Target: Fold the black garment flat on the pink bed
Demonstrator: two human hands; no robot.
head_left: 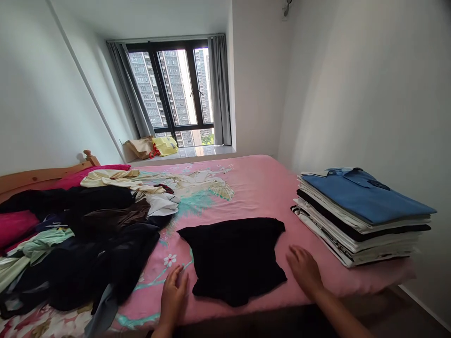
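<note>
A black garment (237,260) lies spread out, partly folded, near the front edge of the bed; its exact kind I cannot make out. My left hand (173,293) is just left of it, fingers loosely extended and holding nothing. On the other side, my right hand (303,268) hovers by the garment's right edge, empty with its fingers stretched out. To the right of that hand stands a tall stack of folded clothes (355,234), topped by a folded blue collared shirt (366,192).
A loose heap of mixed clothes (95,253) covers the left of the bed. The pink patterned sheet (253,188) lies under everything. A wooden headboard (42,173) is at the left. Behind the bed, a paper bag (140,147) and a yellow bag (165,146) sit on the window ledge.
</note>
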